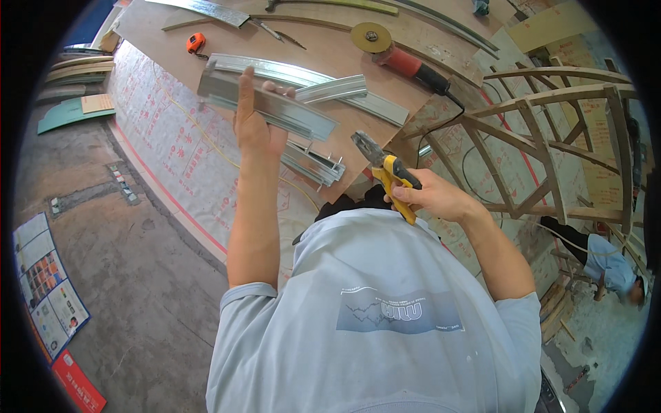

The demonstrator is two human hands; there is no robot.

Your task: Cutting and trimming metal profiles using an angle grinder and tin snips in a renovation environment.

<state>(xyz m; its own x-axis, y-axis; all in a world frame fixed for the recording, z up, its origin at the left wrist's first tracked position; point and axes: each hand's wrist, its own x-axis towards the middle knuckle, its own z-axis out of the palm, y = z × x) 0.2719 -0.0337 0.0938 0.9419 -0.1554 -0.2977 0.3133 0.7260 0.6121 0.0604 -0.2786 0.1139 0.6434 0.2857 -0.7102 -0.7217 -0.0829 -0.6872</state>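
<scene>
My left hand [258, 120] is closed around a short length of galvanized metal channel [289, 113], raised over the work board. In my right hand [434, 195] is a pair of pliers [387, 171] with yellow and black handles, its jaws pointing up and away from me. Beneath the held piece lie a long metal channel [385, 107] and a shorter channel piece [334, 89] set across it. Several more cut channel pieces [313, 165] rest near the board's close edge, below my left wrist.
An angle grinder [413, 67] with a yellow disc lies on the wooden board [330, 45], its cord running off to the right. An orange tape measure [196, 43] sits at the far left. Wooden ladder-like frames [544, 144] stand at right. Another person [609, 265] is low at the far right.
</scene>
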